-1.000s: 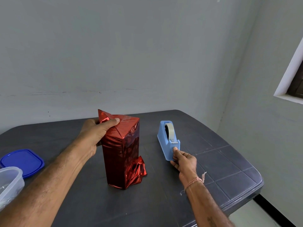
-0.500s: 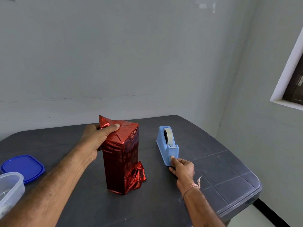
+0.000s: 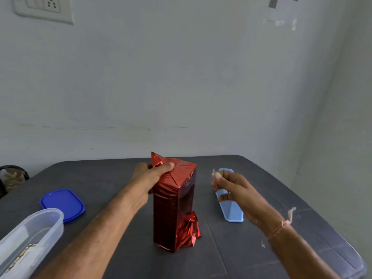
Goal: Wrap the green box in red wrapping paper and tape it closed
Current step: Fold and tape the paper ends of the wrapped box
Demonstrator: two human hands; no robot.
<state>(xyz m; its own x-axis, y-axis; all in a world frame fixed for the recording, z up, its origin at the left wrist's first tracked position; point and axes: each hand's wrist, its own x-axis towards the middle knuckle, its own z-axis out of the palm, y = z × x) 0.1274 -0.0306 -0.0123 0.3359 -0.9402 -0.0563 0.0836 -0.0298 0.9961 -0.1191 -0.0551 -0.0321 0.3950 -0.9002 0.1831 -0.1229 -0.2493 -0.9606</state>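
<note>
One tall box point(image 3: 173, 208) in crinkly, shiny red paper point(image 3: 188, 232); left hand point(image 3: 153, 178) pinches its top fold, right hand point(image 3: 231, 188) pinches tape point(image 3: 213, 174).

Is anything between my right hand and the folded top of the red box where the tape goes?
Nothing visible. The gap between the right hand, pinching a blurred tape strip, and the folded top of the red box is free. Only the left hand grips that top's left edge; the tape dispenser sits aside.
</note>
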